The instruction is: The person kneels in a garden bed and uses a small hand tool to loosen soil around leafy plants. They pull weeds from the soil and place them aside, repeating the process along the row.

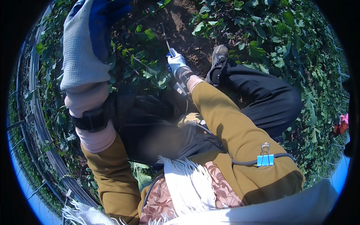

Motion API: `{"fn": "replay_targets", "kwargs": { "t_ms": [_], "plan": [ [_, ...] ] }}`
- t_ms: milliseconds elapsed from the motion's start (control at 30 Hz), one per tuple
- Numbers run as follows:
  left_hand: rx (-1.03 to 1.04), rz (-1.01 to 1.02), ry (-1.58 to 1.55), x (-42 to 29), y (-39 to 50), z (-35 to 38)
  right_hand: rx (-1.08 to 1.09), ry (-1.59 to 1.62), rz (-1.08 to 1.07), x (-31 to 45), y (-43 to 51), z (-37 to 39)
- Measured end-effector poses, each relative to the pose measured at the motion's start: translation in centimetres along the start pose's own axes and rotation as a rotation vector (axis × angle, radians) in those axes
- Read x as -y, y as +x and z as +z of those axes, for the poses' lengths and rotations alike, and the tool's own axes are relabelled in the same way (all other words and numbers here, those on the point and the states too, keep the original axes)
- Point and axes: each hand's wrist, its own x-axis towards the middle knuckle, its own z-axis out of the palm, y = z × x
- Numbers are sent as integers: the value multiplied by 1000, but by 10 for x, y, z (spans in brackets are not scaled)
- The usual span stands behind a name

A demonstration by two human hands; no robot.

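Note:
My left hand (pixel 87 42), in a pale knit glove with a blue coated palm, is raised close to the camera at the upper left. Its fingers are blurred and partly cut off by the top edge, so whether they hold anything is hidden. My right hand (pixel 176 60), gloved alike, is low over the bare soil, closed around a thin rod-like hand tool (pixel 166 36). The tool's narrow end points away from me; its exact kind cannot be told. Leafy green plants (pixel 149 67) grow between my hands.
My shoe (pixel 219 56) rests on the soil right of my right hand. Dense leafy plants (pixel 281 36) spread on the right. A long ridged strip (pixel 42 112) and rails curve along the left. A cable (pixel 244 162) runs along my right sleeve, held by a blue binder clip (pixel 265 160).

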Motion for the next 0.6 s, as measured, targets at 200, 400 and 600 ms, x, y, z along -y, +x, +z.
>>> {"fn": "replay_targets", "kwargs": {
  "t_ms": [200,400,600],
  "plan": [
    [9,15,3,-1,-3,0,128,-120,80,-30,-29,-11],
    [-5,13,-4,-5,-9,3,165,-293,-56,-48,-77,-16],
    [9,59,-48,3,-7,-5,278,-210,86,-44,-106,-25]
  ]
}}
